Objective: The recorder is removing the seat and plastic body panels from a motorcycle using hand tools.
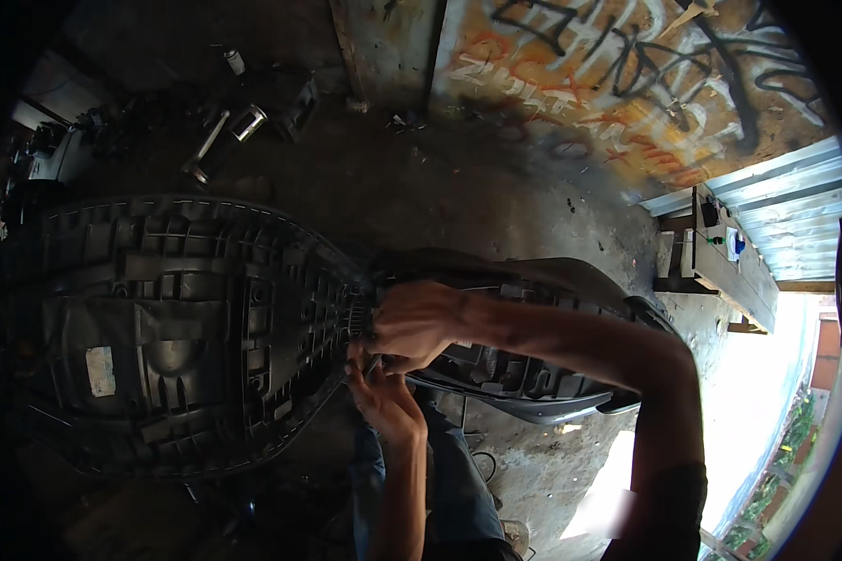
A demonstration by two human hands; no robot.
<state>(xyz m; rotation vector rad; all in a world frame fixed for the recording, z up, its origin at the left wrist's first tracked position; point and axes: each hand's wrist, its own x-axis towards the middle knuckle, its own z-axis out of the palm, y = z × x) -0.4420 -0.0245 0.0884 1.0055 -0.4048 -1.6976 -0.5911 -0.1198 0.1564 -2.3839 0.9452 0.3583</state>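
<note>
From my remote seat I watch the paint-scrawled wall (617, 84) bound the far side, with the rough concrete floor (496, 215) running between it and the work. That strip gives open room beyond the hands; daylight floods in at the right edge.

The black seat (173, 309), underside up, fills the left, its narrow end reaching the hands near the centre. The dark body (533, 374) extends rightward from there, under the right forearm. A boxy wooden bench (734, 271) stands well apart, by the ridged metal sheet (786, 206).

The seat is moulded plastic, ribbed into cells, with pale dashes along its curved rim. The body is hollow, with a smooth, rounded edge.

My right hand (413, 325) is curled, fingertips hidden, at the seat's narrow end. My left hand (386, 404) is just below, fingers drawn together and raised; I cannot tell what either pinches. A pale, worn label (101, 371) sits on the seat.
</note>
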